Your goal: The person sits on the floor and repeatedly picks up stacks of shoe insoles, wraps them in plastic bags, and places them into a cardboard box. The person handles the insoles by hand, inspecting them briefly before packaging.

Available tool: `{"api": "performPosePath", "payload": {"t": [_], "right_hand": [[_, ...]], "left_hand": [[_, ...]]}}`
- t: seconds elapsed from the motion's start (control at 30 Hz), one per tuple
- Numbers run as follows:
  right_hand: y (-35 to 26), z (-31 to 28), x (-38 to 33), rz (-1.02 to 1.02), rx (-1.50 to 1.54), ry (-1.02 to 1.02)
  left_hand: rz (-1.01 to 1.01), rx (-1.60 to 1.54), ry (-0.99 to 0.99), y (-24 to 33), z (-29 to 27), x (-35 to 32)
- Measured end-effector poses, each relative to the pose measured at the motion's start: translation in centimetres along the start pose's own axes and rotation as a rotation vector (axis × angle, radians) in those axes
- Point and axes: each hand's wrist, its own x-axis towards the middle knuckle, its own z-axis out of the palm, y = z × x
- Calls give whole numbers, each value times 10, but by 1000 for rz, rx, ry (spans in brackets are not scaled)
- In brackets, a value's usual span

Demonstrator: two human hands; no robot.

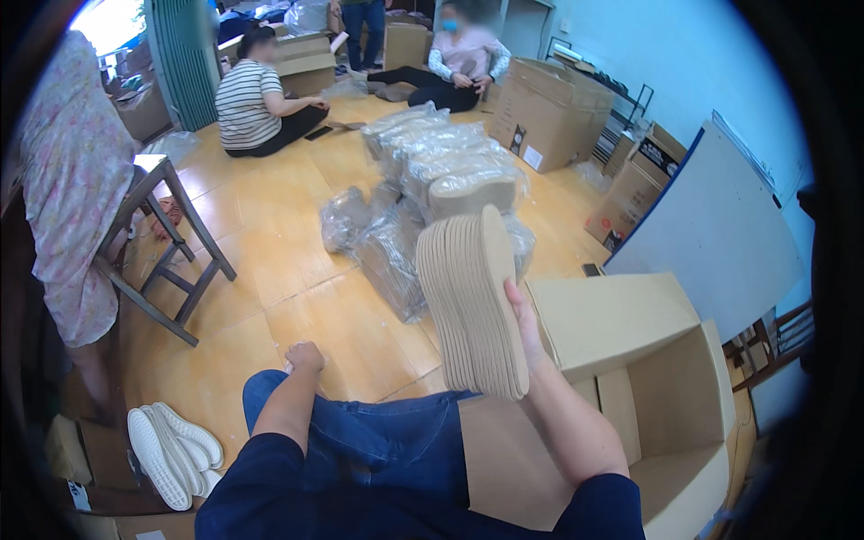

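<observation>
My right hand [525,326] holds up a thick stack of tan shoe insoles [472,301], standing on edge in front of me. My left hand [304,356] is a closed fist resting past my knee, on or just above the wooden floor, with nothing visible in it. My legs in blue jeans [360,441] stretch between the two arms. An open cardboard box [630,378] sits right beside my right forearm, its flaps spread.
Clear plastic bags of soles [432,171] are piled ahead on the floor. A wooden stool [166,243] and a standing person in a floral dress [67,180] are at left. White soles [171,450] lie lower left. Two people sit at the back among cardboard boxes [549,112]. A white board [711,229] leans at right.
</observation>
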Motion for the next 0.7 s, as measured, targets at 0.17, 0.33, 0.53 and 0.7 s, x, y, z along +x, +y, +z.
{"api": "performPosePath", "payload": {"t": [0.17, 0.33, 0.53, 0.7], "right_hand": [[6, 0, 1, 26, -81, 73], [8, 3, -2, 36, -162, 83], [12, 10, -6, 81, -301, 173], [16, 13, -3, 105, -371, 226]], "left_hand": [[158, -507, 199, -5, 11, 9], [151, -892, 411, 6, -6, 7], [486, -1454, 262, 29, -78, -31], [610, -1606, 160, 15, -119, -84]]}}
